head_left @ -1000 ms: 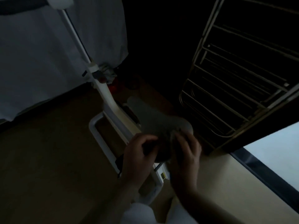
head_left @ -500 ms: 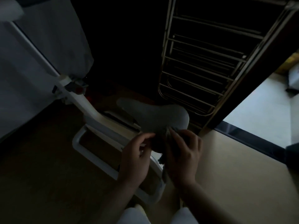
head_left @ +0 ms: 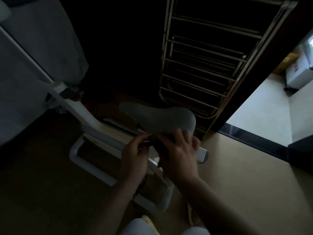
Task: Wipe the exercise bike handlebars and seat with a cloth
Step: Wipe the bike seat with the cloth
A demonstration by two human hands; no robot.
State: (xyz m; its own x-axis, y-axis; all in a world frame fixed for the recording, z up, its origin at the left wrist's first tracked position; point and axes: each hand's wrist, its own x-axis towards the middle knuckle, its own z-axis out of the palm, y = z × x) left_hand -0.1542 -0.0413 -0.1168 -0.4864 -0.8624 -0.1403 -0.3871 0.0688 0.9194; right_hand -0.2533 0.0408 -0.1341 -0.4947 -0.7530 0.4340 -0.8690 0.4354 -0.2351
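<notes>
Both my hands, left hand point(head_left: 133, 158) and right hand point(head_left: 179, 155), still bunch the dark cloth point(head_left: 161, 145), now nearer the seat point(head_left: 160, 117) rear edge; wiping looks imminent.

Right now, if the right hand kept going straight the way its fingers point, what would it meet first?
Most likely the rear edge of the grey seat: the right hand points up-frame at it, holding a dark cloth. Depth is unclear in this dim light, so it may already touch.
</notes>
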